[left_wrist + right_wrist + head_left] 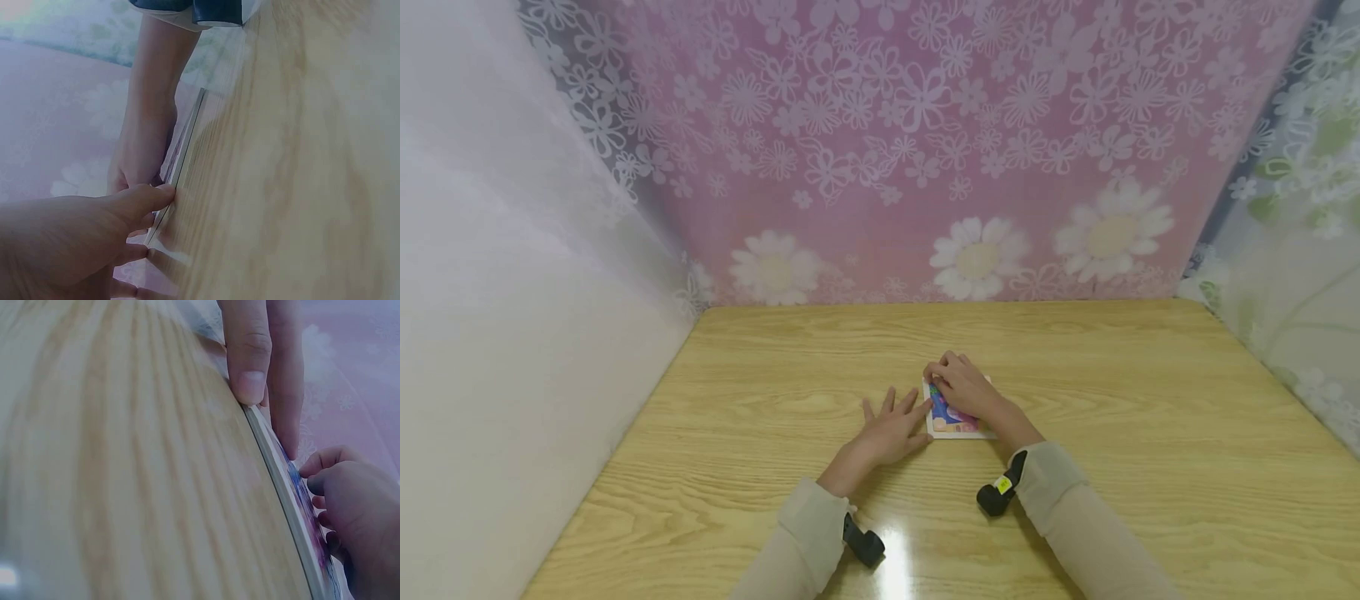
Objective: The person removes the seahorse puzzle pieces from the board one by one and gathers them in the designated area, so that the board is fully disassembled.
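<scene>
A small flat picture board (pixel 958 435), with a pale border and a blue, pink and purple picture, lies on the table. My left hand (pixel 889 433) steadies its left side with spread fingers; the thumb touches the near left corner and the index finger rests on the border. In the left wrist view, the left thumb (pixel 164 192) presses the board's edge. My right hand (pixel 966 390) lies over the board, fingers bent down at its far left part. In the right wrist view, the right hand's thumb and index fingertips (pixel 307 472) meet at the picture surface; whether anything is between them is hidden.
The wood-grain table (pixel 760 367) reaches back to a pink flowered curtain (pixel 880 167). A white sheet (pixel 512 292) hangs along the left and a leaf-patterned one (pixel 1300 275) on the right. Black wrist cameras (pixel 865 543) sit at both sleeves.
</scene>
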`<state>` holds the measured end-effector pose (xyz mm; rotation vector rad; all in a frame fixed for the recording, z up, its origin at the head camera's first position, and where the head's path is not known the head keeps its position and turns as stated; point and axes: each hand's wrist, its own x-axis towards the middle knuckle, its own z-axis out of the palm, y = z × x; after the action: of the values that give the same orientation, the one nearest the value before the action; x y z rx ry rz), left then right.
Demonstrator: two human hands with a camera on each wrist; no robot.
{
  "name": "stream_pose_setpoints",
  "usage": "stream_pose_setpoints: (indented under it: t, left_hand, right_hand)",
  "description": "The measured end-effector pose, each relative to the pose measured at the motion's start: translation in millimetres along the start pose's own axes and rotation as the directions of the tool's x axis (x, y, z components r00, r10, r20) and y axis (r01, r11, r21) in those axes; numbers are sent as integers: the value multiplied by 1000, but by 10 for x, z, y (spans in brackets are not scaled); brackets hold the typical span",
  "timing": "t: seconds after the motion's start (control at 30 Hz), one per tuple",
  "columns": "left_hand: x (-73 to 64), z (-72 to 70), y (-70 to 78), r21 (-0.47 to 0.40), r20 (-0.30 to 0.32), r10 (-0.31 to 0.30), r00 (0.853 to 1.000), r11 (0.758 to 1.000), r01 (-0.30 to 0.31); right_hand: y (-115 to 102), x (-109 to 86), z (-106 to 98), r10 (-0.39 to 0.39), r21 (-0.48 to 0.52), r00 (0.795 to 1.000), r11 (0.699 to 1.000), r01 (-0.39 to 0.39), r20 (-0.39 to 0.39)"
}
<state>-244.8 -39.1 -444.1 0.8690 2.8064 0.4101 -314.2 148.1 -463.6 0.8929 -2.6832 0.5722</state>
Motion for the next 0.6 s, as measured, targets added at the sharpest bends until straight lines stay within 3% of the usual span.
stream_pose_setpoints:
  t: [0.33,0.6]
  left_hand:
    - [-13,-12,-2,-2,-3,3,1000,1000,-3]
    - [-1,-5,-3,1,-5,2,1000,1000,-1]
  right_hand:
    - [-23,-2,-11,60,45,998,997,-61,12]
    - [7,-12,2,42,65,999,997,-40,-15]
